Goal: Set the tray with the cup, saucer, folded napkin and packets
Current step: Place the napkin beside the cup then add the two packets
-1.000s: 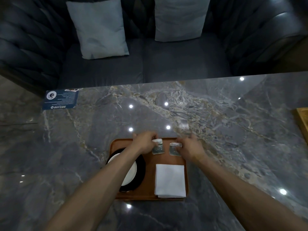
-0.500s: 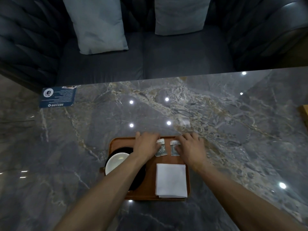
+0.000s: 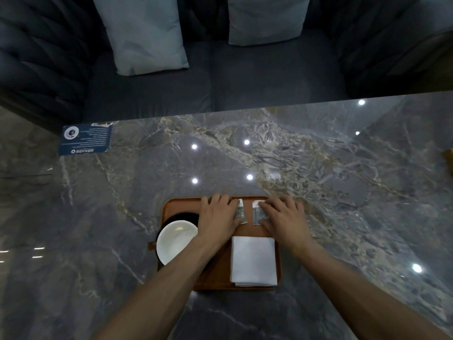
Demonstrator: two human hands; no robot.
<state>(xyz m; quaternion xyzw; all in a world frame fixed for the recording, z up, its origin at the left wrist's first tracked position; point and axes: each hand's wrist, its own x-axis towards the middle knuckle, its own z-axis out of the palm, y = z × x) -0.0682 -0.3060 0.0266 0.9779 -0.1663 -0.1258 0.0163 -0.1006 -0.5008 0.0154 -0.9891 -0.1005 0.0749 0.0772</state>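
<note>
A brown wooden tray (image 3: 180,204) lies on the marble table. On its left side a white cup (image 3: 175,240) stands on a black saucer (image 3: 182,215), partly hidden by my left forearm. A folded white napkin (image 3: 253,260) lies on the tray's right front. Two small packets sit side by side at the tray's back: the left packet (image 3: 241,212) and the right packet (image 3: 256,212). My left hand (image 3: 218,217) lies flat with fingers spread, touching the left packet. My right hand (image 3: 284,218) lies flat over the right packet.
A dark blue card (image 3: 84,139) lies at the table's far left edge. A wooden object (image 3: 449,159) shows at the right edge. Behind the table stands a dark sofa (image 3: 213,87) with two grey cushions (image 3: 144,33).
Both hands have flattened and spread their fingers over the packets. The left packet has shifted slightly and tilts. The view has moved closer, and more of the cup shows.
</note>
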